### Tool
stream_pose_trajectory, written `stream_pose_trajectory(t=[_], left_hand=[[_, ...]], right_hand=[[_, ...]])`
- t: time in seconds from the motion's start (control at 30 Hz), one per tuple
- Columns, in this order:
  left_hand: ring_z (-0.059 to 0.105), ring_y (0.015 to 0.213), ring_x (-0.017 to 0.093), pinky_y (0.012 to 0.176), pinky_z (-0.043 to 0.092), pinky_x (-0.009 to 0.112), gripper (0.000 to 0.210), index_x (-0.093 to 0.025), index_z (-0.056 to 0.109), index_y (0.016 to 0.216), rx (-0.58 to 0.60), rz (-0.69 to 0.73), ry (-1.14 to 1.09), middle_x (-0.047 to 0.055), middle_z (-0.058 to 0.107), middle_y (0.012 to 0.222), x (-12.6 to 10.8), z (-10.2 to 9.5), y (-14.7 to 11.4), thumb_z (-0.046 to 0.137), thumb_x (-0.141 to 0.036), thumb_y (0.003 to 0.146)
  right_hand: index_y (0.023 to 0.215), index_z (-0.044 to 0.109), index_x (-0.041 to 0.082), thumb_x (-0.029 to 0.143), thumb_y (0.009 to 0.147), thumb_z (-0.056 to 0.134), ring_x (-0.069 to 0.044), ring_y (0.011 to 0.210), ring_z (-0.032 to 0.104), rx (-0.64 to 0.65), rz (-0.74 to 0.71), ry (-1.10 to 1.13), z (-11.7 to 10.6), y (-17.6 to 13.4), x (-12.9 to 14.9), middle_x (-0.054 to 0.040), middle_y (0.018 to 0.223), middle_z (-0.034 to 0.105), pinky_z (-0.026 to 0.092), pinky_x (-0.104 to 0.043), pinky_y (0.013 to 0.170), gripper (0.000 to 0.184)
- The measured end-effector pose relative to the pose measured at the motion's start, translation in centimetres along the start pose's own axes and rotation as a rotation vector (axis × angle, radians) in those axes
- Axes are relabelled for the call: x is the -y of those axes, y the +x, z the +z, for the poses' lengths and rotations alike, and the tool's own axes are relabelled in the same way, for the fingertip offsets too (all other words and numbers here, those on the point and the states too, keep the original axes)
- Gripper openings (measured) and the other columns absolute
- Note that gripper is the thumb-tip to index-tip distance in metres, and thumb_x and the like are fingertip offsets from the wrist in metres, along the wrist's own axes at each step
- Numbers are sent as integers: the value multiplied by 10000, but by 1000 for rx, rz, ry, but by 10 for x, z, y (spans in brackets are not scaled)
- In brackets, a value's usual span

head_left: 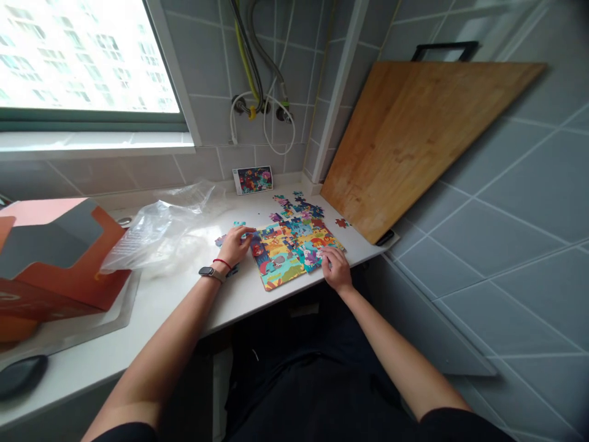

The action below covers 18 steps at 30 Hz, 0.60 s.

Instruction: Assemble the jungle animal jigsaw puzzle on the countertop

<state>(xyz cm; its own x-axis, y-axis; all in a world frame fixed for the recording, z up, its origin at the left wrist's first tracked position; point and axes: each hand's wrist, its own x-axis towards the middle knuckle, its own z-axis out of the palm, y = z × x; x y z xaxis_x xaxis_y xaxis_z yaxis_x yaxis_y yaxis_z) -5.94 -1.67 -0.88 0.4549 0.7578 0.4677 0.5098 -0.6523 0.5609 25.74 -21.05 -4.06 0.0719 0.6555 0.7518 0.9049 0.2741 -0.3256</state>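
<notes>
A colourful, partly joined jigsaw puzzle (281,261) lies on the white countertop, with animal pictures on it. At its upper left edge is my left hand (234,247), thumb and index finger slightly apart over the border; no piece shows between them. My right hand (337,269) rests at the lower right edge, fingers curled together over the white rabbit area; whatever lies under the fingertips is hidden. Loose puzzle pieces (301,205) are heaped behind the puzzle. A reddish puzzle piece (341,223) lies apart on the right, and a few more pieces (220,240) sit by my left hand.
A picture card (253,180) leans against the back wall. Crumpled clear plastic (161,230) and an open orange box (59,258) occupy the left. A wooden board (423,135) leans on the right wall. A black object (22,376) lies near the front left edge. Hoses (251,61) hang above.
</notes>
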Motion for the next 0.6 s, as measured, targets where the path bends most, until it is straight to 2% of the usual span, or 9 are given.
stream_pose_trajectory(t=[0.2,0.6], left_hand=[[718,1079,298,990,569,482,248,-224,751,1024,-14,4,35,104,782,1083,-1,-2,1,520,-270,947],[712,1110,315,1000,562,510,245,-218,737,1062,30,16,62,118,777,1109,-2,-6,3,518,-268,965]], right_hand=[[1002,753,213,162,973,494,-286,1053,709,-4,2,14,-1,1,0,-117,1047,779,595,-502,967,265],[997,744,208,161,967,490,-289,1040,713,-18,24,24,1,0,-1,-117,1041,784,604,-509,956,260]])
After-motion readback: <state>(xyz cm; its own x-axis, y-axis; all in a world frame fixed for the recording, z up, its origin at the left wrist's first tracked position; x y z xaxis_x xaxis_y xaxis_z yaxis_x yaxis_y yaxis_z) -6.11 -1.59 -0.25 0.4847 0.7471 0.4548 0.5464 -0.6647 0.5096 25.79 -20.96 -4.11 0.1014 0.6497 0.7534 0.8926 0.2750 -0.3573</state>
